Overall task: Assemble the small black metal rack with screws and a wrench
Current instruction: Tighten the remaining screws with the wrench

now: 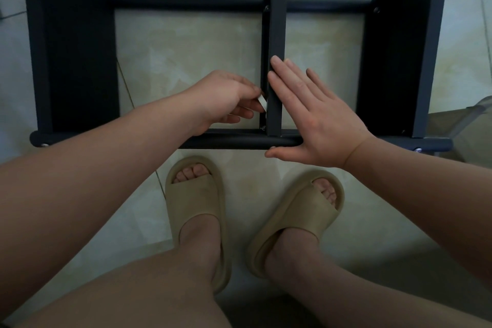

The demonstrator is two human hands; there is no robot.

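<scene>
Close to near rail (234,141), left hand (226,98) pinches wrench (262,102); right hand (314,120) lies flat on centre bar (277,34).

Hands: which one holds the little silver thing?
The left hand pinches the small silver tool; the right hand lies flat, fingers straight, on the rack's middle bar.

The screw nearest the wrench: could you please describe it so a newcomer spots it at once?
On the black rack lying on the floor, follow the centre bar towards the feet to the round tube. The screw sits in that corner, left of the bar, just below the wrench in the left hand; its twin sits at the bar's far end.
</scene>
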